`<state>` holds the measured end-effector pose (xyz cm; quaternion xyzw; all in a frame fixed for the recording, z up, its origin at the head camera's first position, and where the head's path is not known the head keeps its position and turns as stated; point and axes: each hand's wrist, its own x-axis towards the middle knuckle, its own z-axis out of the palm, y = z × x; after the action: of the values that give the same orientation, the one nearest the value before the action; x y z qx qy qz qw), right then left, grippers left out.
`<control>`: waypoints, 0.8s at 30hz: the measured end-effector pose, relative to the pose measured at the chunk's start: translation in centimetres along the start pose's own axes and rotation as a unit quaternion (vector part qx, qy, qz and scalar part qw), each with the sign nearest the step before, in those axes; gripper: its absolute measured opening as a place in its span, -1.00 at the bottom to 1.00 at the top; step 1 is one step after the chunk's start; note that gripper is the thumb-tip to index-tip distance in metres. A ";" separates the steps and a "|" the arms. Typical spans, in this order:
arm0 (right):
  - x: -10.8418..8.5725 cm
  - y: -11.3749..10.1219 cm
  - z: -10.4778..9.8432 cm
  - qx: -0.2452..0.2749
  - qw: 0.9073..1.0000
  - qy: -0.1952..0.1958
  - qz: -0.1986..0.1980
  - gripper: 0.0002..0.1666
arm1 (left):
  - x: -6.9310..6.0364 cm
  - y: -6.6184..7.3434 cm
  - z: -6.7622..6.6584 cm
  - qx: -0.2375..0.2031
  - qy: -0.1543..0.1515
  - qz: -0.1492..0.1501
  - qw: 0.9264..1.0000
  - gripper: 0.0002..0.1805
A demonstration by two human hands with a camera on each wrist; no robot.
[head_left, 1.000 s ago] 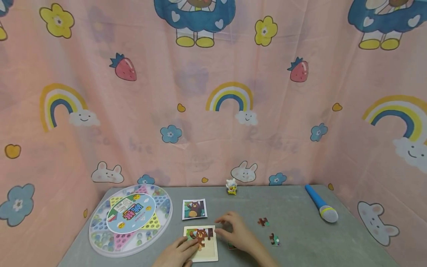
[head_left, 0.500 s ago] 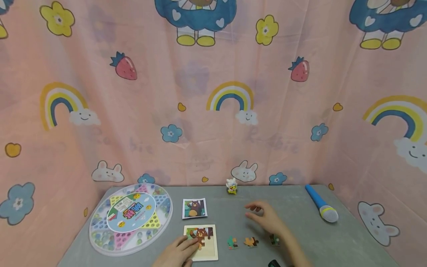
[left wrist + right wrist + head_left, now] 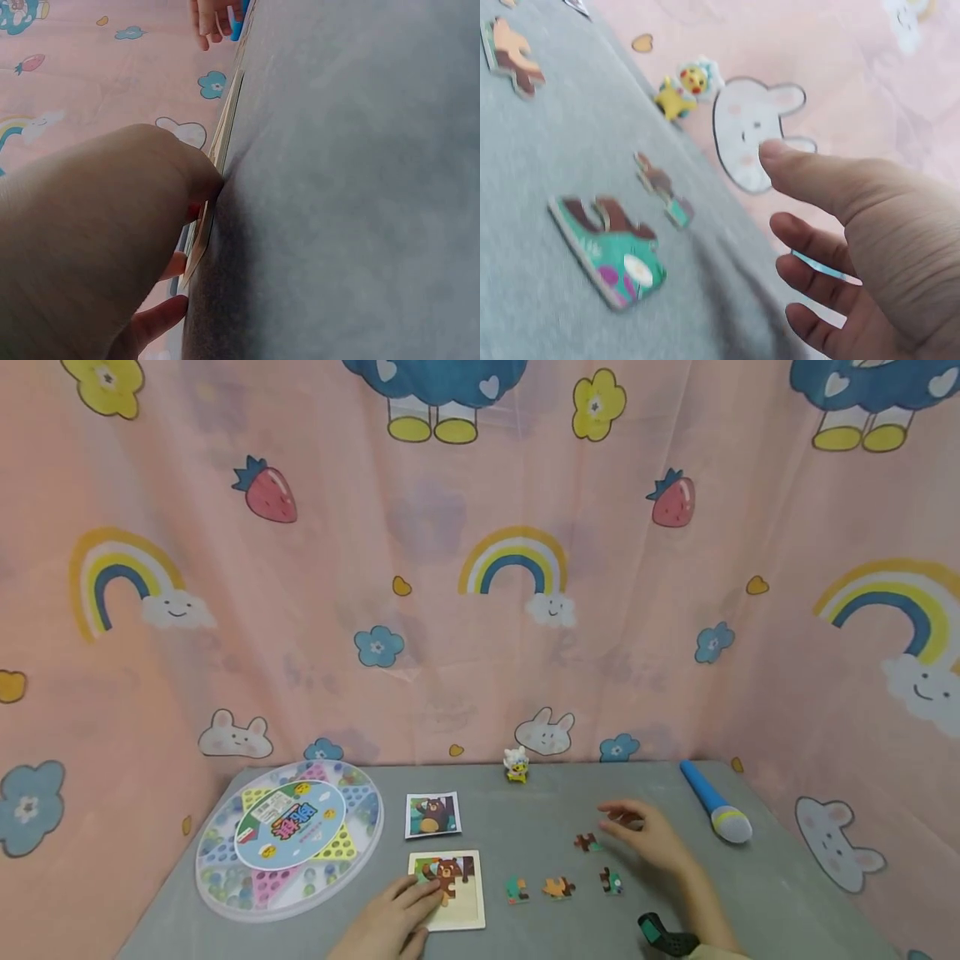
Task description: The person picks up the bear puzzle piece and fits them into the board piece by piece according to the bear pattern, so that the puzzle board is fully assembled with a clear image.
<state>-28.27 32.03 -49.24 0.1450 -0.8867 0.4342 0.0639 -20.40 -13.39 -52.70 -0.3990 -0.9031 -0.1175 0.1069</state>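
Note:
A square wooden puzzle board (image 3: 467, 910) lies at the front middle of the table, its upper part filled with a bear picture. My left hand (image 3: 397, 914) rests on its left side, fingers extended over it; in the left wrist view the thumb touches the board's edge. My right hand (image 3: 652, 837) hovers over the table with loosely bent fingers and nothing between them. Nearest to it lie a brown-and-green puzzle piece (image 3: 587, 842) and a green flowered piece (image 3: 622, 262). Further left are an orange-brown piece (image 3: 558, 887) and a green-and-orange piece (image 3: 517, 890).
Behind the board lies a bear picture card (image 3: 432, 815). A round marble game board (image 3: 258, 893) fills the left side. A small figurine (image 3: 516, 765) stands at the back edge, and a blue toy microphone (image 3: 705, 789) lies at the right. A pink printed curtain (image 3: 450, 693) hangs behind.
My right hand has moved right, away from the puzzle board, uncovering loose pieces on the table. My left hand stays on the board. The head view has tilted slightly down.

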 end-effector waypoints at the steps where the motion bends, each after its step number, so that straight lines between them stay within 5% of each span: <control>1: 0.0 0.3 -0.1 0.010 1.000 -0.003 0.001 -0.63 | 0.0 0.1 -0.1 -0.001 -0.002 -0.002 1.000 -0.48; 10: -0.6 2.6 -0.2 0.054 0.998 -0.044 0.009 -0.61 | 0.0 0.5 -0.5 -0.004 -0.006 -0.015 1.000 -0.48; 17: -0.6 2.7 0.3 -0.003 0.999 -0.047 -0.001 -0.59 | 0.0 0.6 -0.5 -0.025 -0.027 -0.030 0.999 -0.50; 24: -0.1 2.9 0.7 -0.063 0.995 -0.072 -0.010 -0.57 | -0.1 0.4 -0.2 -0.018 -0.010 -0.021 1.000 -0.49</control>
<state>-29.09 33.19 -51.82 0.1801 -0.9133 0.3650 0.0133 -20.06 -13.27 -52.44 -0.3830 -0.9100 -0.1318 0.0883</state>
